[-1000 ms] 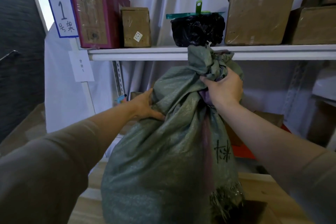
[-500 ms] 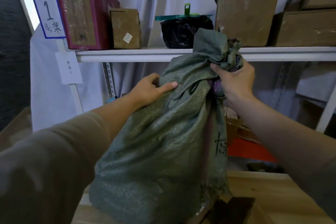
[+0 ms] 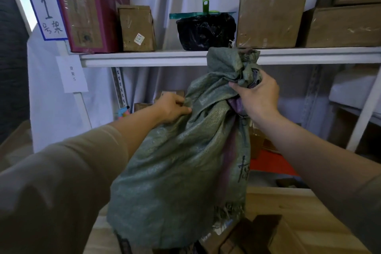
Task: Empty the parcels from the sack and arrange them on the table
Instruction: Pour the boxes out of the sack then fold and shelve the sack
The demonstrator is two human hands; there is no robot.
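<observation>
A full green woven sack stands upright on the wooden table, its neck bunched into a knot at the top, level with the shelf edge. My right hand grips the knotted neck from the right. My left hand pinches a fold of the sack's cloth on its upper left side. Black writing and a purple stripe run down the sack's right side. The parcels inside are hidden. A dark box lies on the table at the sack's foot.
A white shelf right behind the sack carries a red box, a small brown box, a black bag and large cardboard boxes. More boxes sit on the lower shelf behind. A white upright stands right.
The sack has swayed right then back towards the middle. My left hand moved from lying flat on the sack to pinching its cloth. My right hand stays on the knot.
</observation>
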